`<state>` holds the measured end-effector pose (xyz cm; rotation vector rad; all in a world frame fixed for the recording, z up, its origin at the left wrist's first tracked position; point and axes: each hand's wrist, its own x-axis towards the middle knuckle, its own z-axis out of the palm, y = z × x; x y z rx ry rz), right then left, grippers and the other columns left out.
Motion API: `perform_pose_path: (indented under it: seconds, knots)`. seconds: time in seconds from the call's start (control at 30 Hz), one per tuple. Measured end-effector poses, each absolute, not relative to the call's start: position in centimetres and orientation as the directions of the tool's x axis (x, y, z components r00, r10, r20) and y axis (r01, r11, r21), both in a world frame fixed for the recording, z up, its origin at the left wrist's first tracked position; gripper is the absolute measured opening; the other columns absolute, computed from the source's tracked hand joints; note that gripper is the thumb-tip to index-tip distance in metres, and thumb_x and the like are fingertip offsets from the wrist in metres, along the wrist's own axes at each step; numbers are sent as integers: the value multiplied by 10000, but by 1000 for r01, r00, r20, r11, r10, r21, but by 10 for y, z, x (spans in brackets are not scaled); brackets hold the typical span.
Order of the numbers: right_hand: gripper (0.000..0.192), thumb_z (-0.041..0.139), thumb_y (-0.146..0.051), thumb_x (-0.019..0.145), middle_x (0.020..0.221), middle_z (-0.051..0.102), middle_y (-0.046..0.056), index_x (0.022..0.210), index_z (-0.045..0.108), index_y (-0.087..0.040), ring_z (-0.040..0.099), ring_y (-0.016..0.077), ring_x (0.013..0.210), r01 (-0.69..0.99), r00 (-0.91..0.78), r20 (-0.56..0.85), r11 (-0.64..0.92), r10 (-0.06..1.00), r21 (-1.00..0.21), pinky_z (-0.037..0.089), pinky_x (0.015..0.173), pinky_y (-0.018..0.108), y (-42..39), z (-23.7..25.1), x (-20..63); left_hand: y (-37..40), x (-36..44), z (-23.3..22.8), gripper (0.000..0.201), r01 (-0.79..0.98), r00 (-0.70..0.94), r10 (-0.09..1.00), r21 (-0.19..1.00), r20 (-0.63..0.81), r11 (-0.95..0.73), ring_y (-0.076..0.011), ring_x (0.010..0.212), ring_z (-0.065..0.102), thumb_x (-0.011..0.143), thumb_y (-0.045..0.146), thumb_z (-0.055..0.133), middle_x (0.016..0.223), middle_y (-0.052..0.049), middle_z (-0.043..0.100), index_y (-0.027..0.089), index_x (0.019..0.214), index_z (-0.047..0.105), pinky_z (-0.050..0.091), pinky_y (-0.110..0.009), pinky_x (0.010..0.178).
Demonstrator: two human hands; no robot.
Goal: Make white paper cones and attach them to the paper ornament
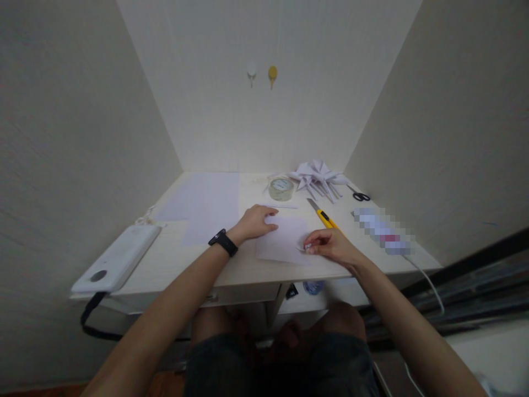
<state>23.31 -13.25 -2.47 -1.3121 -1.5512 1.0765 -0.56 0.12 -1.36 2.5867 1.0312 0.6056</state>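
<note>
A sheet of white paper lies near the front edge of the desk. My left hand rests on its upper left part, thumb and fingers apart, with a black watch on the wrist. At the sheet's right side, my right hand pinches a small curled white bit between thumb and fingers; it looks like the corner of the paper, though the fingers partly cover it. Just beyond the right hand lies a yellow utility knife, its blade pointing away. A thin white strip lies above the sheet.
A roll of clear tape and folded white paper spikes stand at the back. Black-handled scissors and a blurred power strip are right. More white sheets and a white box-shaped device lie left.
</note>
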Motion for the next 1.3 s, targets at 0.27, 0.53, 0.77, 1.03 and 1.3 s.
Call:
perform_pose_path:
  seconds: [0.27, 0.53, 0.77, 1.03, 1.3]
  knots:
    - [382, 882, -464, 579, 677, 696, 34, 804, 787, -172, 570, 134, 600, 255, -136, 60, 94, 989, -962, 440, 558, 264, -131, -26, 238, 1, -8, -3, 426, 472, 643, 737, 651, 207, -595, -182, 857, 648, 673, 156, 713, 953, -61, 726, 165, 1097, 751, 490, -290, 800]
    - [358, 889, -448, 570, 705, 721, 42, 782, 786, -179, 590, 141, 616, 205, -123, 60, 85, 991, -975, 450, 584, 272, -131, -27, 238, -2, -9, 1, 169, 338, 717, 643, 673, 269, -658, -148, 807, 612, 649, 61, 676, 811, -22, 679, 186, 702, 776, 463, -265, 811]
    - [360, 882, -445, 582, 668, 706, 35, 796, 792, -170, 565, 128, 586, 228, -125, 60, 87, 990, -970, 420, 551, 258, -132, -27, 238, -9, -5, 1, 211, 489, 667, 678, 505, 310, -711, -147, 731, 567, 729, 109, 652, 743, -19, 619, 239, 769, 812, 432, -257, 709]
    - [373, 888, -450, 564, 719, 735, 54, 797, 795, -174, 605, 145, 614, 245, -114, 70, 96, 991, -965, 476, 573, 271, -132, -28, 238, -17, -4, 5, 228, 533, 596, 748, 552, 293, -641, -164, 721, 611, 784, 219, 626, 787, -25, 759, 250, 904, 817, 435, -273, 728]
    - [362, 878, -459, 589, 779, 749, 63, 819, 803, -189, 641, 171, 682, 274, -143, 89, 126, 986, -954, 517, 643, 297, -132, -30, 236, -28, 6, 10, 479, 551, 436, 863, 682, 255, -480, -167, 637, 627, 845, 582, 592, 614, -57, 695, 164, 683, 760, 414, -260, 594]
